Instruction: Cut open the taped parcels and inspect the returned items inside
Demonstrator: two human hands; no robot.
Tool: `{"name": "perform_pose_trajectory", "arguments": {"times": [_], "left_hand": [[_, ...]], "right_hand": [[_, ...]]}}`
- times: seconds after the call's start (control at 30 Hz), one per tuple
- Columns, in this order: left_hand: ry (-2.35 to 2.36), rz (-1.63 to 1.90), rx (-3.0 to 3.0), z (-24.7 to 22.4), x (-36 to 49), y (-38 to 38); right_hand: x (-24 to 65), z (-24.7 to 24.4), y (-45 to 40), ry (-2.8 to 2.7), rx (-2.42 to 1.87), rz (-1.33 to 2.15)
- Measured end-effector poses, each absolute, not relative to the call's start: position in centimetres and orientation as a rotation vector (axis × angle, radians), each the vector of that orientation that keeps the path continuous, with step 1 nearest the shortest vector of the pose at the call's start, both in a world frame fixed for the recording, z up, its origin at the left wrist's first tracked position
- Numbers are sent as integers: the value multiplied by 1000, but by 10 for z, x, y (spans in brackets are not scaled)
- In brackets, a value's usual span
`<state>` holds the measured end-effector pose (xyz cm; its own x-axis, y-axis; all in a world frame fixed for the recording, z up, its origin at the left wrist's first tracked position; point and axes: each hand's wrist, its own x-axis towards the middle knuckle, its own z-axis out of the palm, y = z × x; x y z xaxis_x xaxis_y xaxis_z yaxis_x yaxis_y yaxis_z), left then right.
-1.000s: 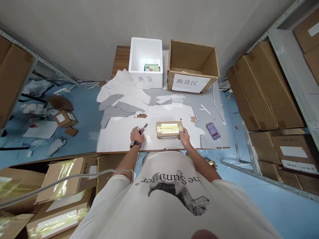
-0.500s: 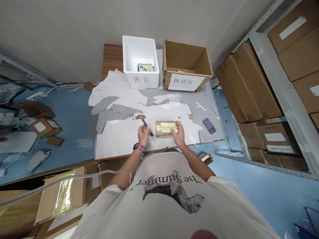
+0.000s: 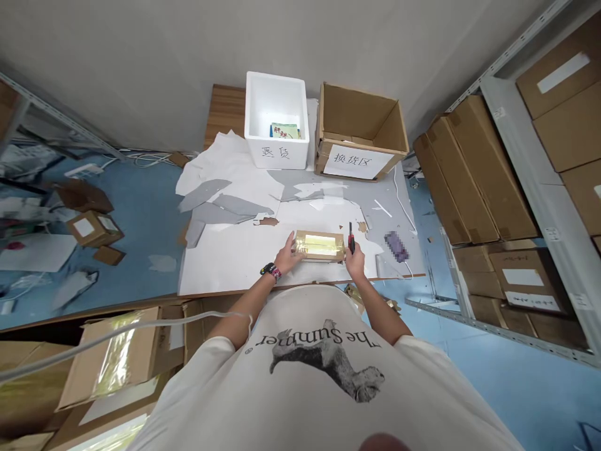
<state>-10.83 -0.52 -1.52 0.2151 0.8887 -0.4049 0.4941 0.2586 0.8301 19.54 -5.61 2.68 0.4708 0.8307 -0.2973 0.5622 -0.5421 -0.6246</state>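
while i monitor from the remote station, the utility knife (image 3: 350, 237) has passed from the left hand (image 3: 287, 255) to the right hand (image 3: 355, 260), whose fingers (image 3: 353, 250) close around its red-and-black grip, upright just beside the right end of the taped cardboard parcel (image 3: 319, 246). the left fingers (image 3: 293, 245) now lie spread and pressed against the parcel's left end. the parcel sits flat on the white sheet (image 3: 235, 269), near its front edge, so one hand steadies it while the other carries the knife. i cannot tell whether the blade is extended. the purple object (image 3: 397, 246) to the right is blurred beyond identification.
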Motion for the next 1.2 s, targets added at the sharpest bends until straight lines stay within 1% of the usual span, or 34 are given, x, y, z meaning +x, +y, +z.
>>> {"name": "perform_pose_trajectory", "arguments": {"times": [0.13, 0.27, 0.37, 0.5, 0.57, 0.67, 0.87, 1.03, 1.2], "left_hand": [[1541, 491, 1455, -14, -93, -1], [1600, 594, 1381, -17, -90, -2], [1616, 613, 1319, -26, -89, -10], [1603, 655, 1209, -41, -89, -23], [1606, 645, 1189, -43, -90, -27], [1635, 603, 1206, -41, -91, -32], [1657, 497, 1357, -30, -93, -31], [1685, 462, 1357, -31, -97, -23], [1699, 408, 1372, -29, -97, -19]], "right_hand": [[195, 30, -38, -1439, -2398, 813], [197, 46, -19, -1683, -2344, 796], [193, 65, -10, -1937, -2210, 761], [173, 91, 2, -2496, -1940, 861], [162, 101, 11, -2732, -1843, 827], [149, 106, 24, -2944, -1711, 739], [136, 104, 35, -3055, -1621, 618], [129, 106, 31, -3052, -1664, 569], [145, 107, 24, -3076, -1775, 568]]}}
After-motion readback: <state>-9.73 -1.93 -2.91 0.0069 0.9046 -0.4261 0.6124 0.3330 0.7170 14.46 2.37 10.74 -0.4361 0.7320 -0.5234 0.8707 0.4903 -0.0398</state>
